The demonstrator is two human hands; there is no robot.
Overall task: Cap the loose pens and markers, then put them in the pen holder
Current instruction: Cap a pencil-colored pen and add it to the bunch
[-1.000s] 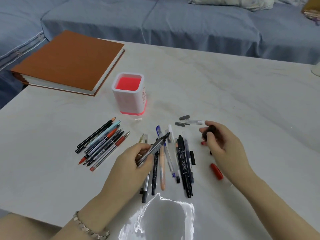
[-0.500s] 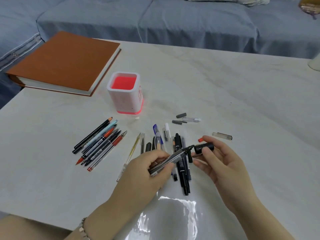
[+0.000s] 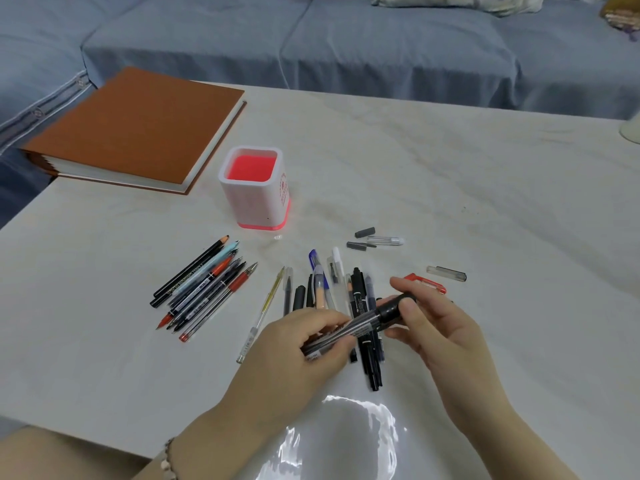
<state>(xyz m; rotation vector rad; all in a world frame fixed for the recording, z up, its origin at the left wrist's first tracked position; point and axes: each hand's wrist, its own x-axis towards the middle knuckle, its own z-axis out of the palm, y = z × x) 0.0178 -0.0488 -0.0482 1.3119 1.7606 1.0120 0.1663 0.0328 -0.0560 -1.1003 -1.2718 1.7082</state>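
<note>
Now, step in hand: pressing the black cap [image 3: 394, 308] onto the grey-barrelled pen [image 3: 341, 336], held above the central pile of pens [image 3: 346, 299].
Left hand [image 3: 304, 344]: clamped round the pen's barrel, tip end pointing right.
Right hand [image 3: 433, 323]: pinching the cap at the pen's end.
Doing it well: keep cap and barrel in line, push straight until seated.
Pen holder [image 3: 254, 192]: upright, well beyond the pile, apparently with no pens in it.
</note>
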